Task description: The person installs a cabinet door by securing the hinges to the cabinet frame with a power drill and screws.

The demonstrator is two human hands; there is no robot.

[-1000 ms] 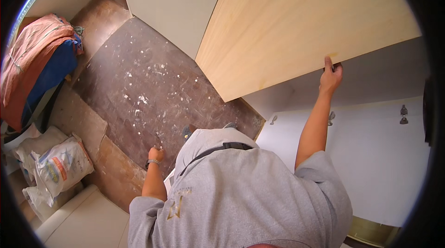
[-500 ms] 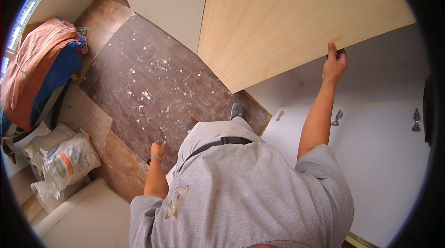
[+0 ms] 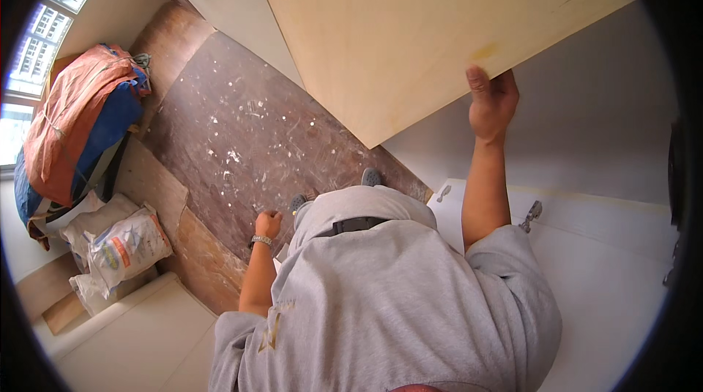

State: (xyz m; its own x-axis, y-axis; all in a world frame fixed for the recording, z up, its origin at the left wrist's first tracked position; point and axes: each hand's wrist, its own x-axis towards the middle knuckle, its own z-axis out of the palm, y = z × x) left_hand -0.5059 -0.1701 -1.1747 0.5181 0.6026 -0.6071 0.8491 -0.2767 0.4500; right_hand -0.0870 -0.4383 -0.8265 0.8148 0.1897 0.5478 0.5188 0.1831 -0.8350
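A large light wooden panel (image 3: 410,33) fills the upper right, tilted, with one corner pointing down toward the floor. My right hand (image 3: 492,103) is closed on its lower edge, thumb on the pale face and fingers behind, where they are partly hidden. At my left side hangs my left hand (image 3: 269,224), a metal-band watch on its wrist. Its fingers are curled in, and what they hold, if anything, cannot be seen. Metal cabinet hinges (image 3: 532,216) are fixed along a white board (image 3: 600,245) to my right.
Paint-spotted dark floor (image 3: 242,114) lies ahead. A bundle under orange and blue tarpaulin (image 3: 80,121) stands at the left below a window (image 3: 40,48). Nearer are filled white sacks (image 3: 124,249) and a pale cushioned surface (image 3: 139,341). A pale flat panel (image 3: 220,4) stands beyond the floor.
My right hand and the wooden panel have shifted left and appear closer. The panel covers more of the upper view. My left hand remains low, slightly further right in the picture.
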